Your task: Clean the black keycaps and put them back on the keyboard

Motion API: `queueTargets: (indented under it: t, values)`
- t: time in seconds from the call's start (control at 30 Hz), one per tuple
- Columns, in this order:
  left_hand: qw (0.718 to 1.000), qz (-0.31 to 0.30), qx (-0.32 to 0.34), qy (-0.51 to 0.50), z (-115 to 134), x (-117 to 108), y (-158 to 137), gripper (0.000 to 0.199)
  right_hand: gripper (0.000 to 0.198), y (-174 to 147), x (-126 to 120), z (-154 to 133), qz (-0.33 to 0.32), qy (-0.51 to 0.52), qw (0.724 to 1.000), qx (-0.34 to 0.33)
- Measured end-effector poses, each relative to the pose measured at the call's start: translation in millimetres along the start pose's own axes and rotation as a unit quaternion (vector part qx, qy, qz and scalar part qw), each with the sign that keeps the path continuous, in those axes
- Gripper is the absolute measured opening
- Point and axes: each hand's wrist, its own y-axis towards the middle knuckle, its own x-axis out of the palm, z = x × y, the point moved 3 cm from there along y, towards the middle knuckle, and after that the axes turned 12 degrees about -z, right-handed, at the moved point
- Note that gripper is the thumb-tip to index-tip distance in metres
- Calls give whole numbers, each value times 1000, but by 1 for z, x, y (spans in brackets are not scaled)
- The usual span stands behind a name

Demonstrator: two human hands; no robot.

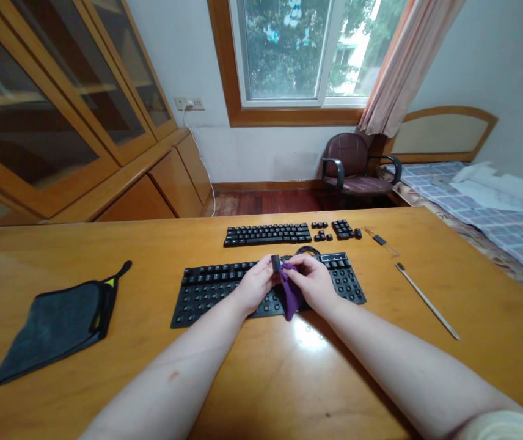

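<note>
My left hand (256,285) is closed on a black keycap (275,263), held up above the keyboard. Against it, my right hand (311,278) pinches a purple cloth (291,298) whose loose end hangs down over the keyboard's front edge. Below both hands lies the black keyboard base (215,296), with most of its keycaps off and bare switches showing; some caps are still on its upper rows. Behind it, removed keycaps (268,234) are laid out in keyboard order.
A folded dark grey cloth (60,318) lies at the left of the wooden desk (252,391). At the right are a wire keycap puller (379,240) and a thin brush (429,302). An armchair (351,159) stands beyond the desk, beside a bed (481,201).
</note>
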Motion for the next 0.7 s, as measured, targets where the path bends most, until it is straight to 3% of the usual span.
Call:
queueTargets:
  t: [0.13,0.3,0.47,0.7]
  values:
    - [1000,18,20,-2,2,0,1,22,14,1,1,4,3,5,1000,6]
    - [998,10,6,57,0,0,0,21,18,-1,2,-3,8,-39,998,-40]
    - [999,0,-4,39,0,1,0,21,15,-2,1,-2,4,-76,997,-15]
    - [999,6,-5,53,-1,2,-2,18,21,-3,1,-3,-6,-108,994,-30]
